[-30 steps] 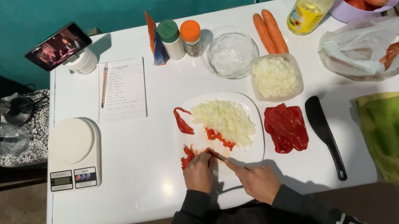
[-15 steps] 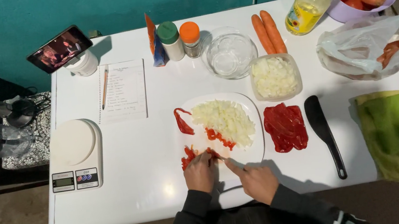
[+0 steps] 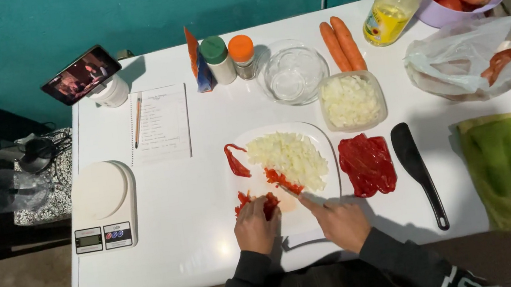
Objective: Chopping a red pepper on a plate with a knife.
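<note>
At front edge of table (image 3: 169, 240), white cutting board (image 3: 326, 154): carries chopped onion (image 3: 290, 155) and red pepper pieces (image 3: 262, 203).
Left hand (image 3: 254, 226): fingers curled, pressing down on red pepper pieces.
Right hand (image 3: 341, 221): fingers closed around knife (image 3: 291, 191), blade at the pepper.
Right of board: red pepper slab (image 3: 367, 165), black spatula (image 3: 418, 171).

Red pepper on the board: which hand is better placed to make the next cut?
Right, likely. The right hand holds the knife, blade angled toward the red pepper. The left hand rests on the pepper pieces at the near-left edge of the board, pinning them.
</note>
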